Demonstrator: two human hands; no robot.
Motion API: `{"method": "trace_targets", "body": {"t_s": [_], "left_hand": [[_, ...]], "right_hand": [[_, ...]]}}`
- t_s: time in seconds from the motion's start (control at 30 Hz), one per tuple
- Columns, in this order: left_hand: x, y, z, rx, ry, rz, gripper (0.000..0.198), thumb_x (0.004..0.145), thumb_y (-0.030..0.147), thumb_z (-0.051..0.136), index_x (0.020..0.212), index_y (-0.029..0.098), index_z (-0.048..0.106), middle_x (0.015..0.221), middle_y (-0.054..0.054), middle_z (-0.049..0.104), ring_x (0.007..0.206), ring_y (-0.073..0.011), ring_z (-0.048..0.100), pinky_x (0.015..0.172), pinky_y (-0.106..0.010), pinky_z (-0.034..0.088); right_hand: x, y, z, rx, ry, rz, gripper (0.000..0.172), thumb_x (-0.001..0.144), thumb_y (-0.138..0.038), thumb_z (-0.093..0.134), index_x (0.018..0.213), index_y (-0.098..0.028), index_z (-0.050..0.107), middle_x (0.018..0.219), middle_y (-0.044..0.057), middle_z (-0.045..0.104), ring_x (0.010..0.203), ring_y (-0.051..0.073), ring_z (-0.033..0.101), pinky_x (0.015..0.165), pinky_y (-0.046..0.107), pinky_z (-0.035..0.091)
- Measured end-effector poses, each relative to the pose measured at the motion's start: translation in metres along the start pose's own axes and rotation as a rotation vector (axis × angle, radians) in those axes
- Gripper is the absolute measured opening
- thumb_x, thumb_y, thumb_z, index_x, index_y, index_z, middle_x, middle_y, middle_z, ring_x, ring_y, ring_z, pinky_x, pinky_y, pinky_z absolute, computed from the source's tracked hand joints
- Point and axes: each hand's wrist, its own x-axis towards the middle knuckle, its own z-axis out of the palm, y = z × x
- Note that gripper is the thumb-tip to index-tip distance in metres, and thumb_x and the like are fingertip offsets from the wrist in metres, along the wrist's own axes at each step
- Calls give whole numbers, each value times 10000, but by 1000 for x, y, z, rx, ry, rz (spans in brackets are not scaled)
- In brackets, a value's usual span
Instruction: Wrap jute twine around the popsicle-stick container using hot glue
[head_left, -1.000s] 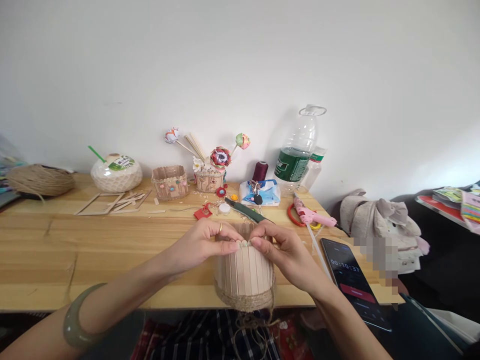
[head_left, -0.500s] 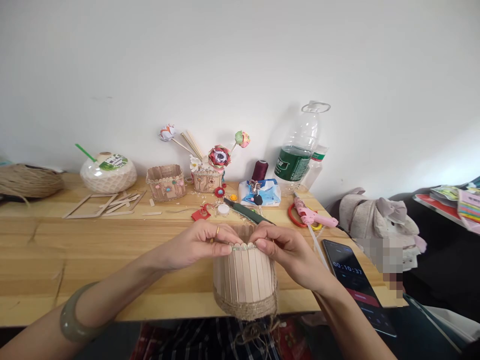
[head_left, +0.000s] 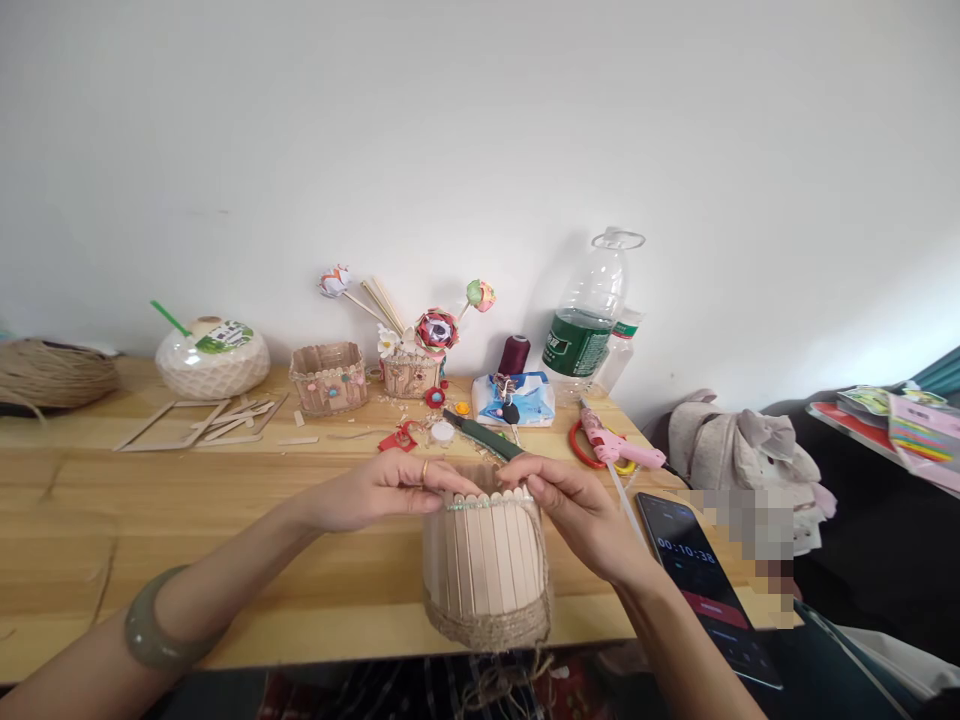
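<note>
A basket of pale wooden sticks (head_left: 487, 560), with twine wound round its base and a beaded strip along its rim, is held upright at the table's front edge. On the rim's left side, my left hand (head_left: 382, 492) has its thumb outside and its fingers reaching inside. My right hand (head_left: 574, 505) pinches the rim's right side, where a length of twine runs down. Loose twine ends (head_left: 510, 680) hang below the base.
Behind stand a smaller stick basket (head_left: 328, 380), a flower-filled one (head_left: 412, 375), a tissue pack (head_left: 525, 400) and a large bottle (head_left: 581, 335). At right are a pink glue gun (head_left: 615, 445) and a phone (head_left: 697, 570); loose sticks (head_left: 217, 425) lie left.
My left hand has slid left along the rim, its thumb uncovering more of the beads. My right hand has shifted towards the rim's right edge. The whole view has tilted slightly.
</note>
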Motion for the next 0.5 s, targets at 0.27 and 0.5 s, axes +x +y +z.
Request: {"method": "trace_targets", "body": {"t_s": [0.27, 0.5], "left_hand": [[4, 9, 10, 278, 84, -30, 201, 829, 303, 603, 954, 204, 724, 978, -26, 731, 899, -190, 644, 1078, -411, 267], [-15, 5, -21, 176, 314, -161, 243, 801, 341, 637, 991, 223, 731, 1051, -41, 723, 1005, -254, 623, 862, -320, 477]], "right_hand": [[5, -3, -1, -92, 225, -18, 224, 901, -392, 486, 982, -243, 632, 894, 12, 655, 901, 152, 592, 808, 277, 452], [11, 18, -58, -516, 598, 79, 286, 814, -428, 521, 893, -171, 618, 856, 70, 682, 775, 197, 625, 696, 330, 476]]}}
